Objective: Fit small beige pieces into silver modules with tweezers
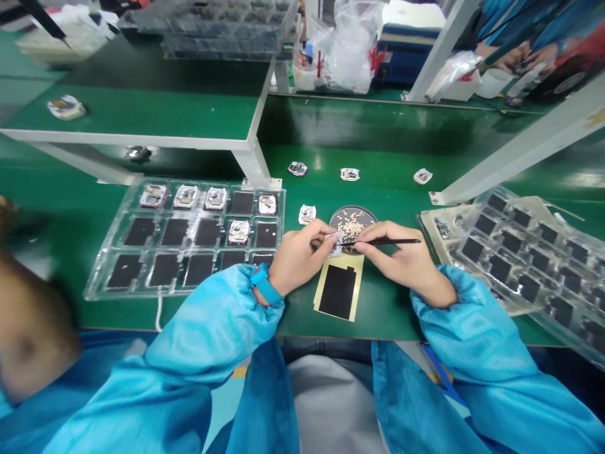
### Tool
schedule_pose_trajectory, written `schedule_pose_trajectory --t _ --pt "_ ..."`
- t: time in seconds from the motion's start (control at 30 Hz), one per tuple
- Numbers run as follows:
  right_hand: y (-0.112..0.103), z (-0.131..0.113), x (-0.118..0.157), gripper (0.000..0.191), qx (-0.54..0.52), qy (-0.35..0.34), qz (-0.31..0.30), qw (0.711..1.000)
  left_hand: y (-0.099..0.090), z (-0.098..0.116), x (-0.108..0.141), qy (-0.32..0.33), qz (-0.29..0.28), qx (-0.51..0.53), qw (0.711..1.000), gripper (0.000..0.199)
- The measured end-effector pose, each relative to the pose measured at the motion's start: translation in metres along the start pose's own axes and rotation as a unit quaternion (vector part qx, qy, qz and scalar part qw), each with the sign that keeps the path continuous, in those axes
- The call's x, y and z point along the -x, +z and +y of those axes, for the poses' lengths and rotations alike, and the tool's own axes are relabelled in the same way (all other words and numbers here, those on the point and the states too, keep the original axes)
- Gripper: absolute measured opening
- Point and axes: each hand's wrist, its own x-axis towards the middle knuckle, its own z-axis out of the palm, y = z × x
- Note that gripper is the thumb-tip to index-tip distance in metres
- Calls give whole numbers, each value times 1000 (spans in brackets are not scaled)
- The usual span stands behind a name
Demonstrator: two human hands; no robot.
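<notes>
Over a green workbench, the left hand pinches a light, fragile silver module by its edges; the right hand grips a slim black pointed tool.

We look from head height, facing forward and down, close above the left hand and right hand, the green workbench just below, a shelf farther off
</notes>
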Motion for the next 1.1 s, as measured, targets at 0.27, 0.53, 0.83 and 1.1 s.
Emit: schedule_pose_trajectory --t 0.27,0.53,0.83,1.1 --pt "-15 4 -7 19 -107 89 -79 987 -2 -4 -3 -5 5 6 1000 14" --pt "-7 12 -7 28 -171 121 -8 978 -2 -5 -5 -8 4 49 999 21" --pt "-6 13 12 38 -310 181 31 933 4 -10 -10 -69 34 186 980 29" --pt "-91 3 73 42 290 243 226 897 5 -7 -8 -83 -3 206 975 39"
